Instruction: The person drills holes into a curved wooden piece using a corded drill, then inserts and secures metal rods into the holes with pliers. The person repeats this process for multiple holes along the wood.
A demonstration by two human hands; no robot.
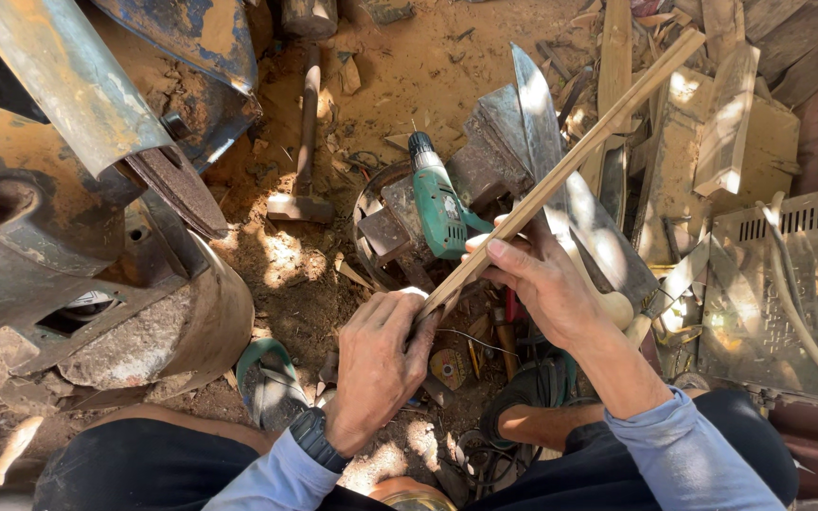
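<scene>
A long thin wooden strip (587, 144) runs diagonally from the lower middle up to the upper right. My left hand (381, 364), with a dark watch on the wrist, grips the strip's near end. My right hand (542, 279) holds the strip a little farther up, fingers wrapped around it. A large machete-like blade (543, 132) with a pale handle (613, 305) lies just under my right hand; whether the hand also grips it is hidden.
A green power drill (439, 203) lies on scrap metal beyond my hands. A hammer (303, 151) rests on the dirt to the left. Rusty metal machinery (59, 199) fills the left. Wood offcuts (726, 114) and a vented metal panel (788, 274) lie at the right. A sandal (270, 383) sits below.
</scene>
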